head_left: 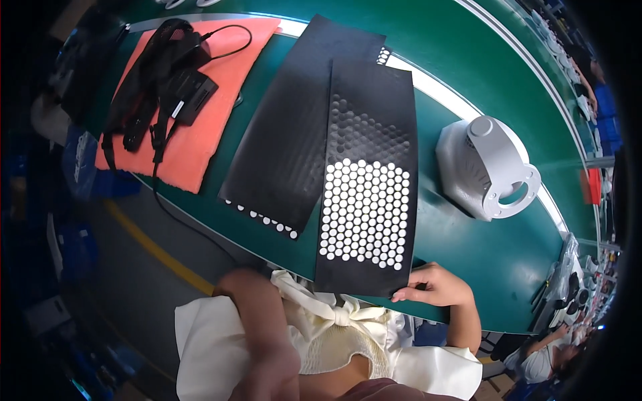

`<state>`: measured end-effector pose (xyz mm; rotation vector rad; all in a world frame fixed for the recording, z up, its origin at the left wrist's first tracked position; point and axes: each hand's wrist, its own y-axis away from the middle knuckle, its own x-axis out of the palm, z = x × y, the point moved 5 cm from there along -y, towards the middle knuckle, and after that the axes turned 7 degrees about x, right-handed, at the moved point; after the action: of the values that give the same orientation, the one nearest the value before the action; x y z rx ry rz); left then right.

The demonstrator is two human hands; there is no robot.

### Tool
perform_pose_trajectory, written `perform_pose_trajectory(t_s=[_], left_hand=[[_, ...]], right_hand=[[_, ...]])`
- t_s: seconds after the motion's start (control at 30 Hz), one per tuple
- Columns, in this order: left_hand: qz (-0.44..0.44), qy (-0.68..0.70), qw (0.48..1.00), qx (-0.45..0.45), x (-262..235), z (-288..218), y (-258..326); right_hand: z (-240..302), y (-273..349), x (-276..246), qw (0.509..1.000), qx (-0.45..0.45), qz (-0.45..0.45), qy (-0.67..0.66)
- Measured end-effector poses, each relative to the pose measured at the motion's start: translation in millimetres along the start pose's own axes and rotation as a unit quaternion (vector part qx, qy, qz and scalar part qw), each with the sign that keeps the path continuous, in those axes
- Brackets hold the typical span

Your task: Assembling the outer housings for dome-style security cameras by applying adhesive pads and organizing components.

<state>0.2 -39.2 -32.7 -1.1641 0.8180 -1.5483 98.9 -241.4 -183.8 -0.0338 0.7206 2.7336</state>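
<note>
Lower right: right hand (438, 285) is pinching a white-dotted, black rectangular sheet (366, 214) by one corner; lopsided support may be inviting slippage. Left hand (273, 369) is blurring, grip untellable.

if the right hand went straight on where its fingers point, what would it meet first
The black sheet with white dots: the right hand points left, its fingertips already at the sheet's near right corner. Whether it would slide over or push the edge is unclear from this view.
</note>
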Motion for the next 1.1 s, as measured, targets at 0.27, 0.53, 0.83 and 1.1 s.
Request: perform_pose_trajectory(t_s=[0.27,0.53,0.83,1.1], left_hand=[[-0.029,0.012,0.993,0.116,-1,-18,-2],[0.016,0.012,0.991,0.134,-1,-22,-3],[0.038,-0.009,0.988,0.152,-10,-27,-4],[0.099,-0.159,0.942,-0.277,-44,-19,47]], right_hand=[[-11,12,0,0.992,0.008,-0.011,-0.127],[-9,0,1,0.926,0.081,-0.077,-0.362],[-18,-15,5,0.911,0.023,-0.173,-0.374],[-6,-10,14,0.851,-0.047,-0.169,-0.496]])
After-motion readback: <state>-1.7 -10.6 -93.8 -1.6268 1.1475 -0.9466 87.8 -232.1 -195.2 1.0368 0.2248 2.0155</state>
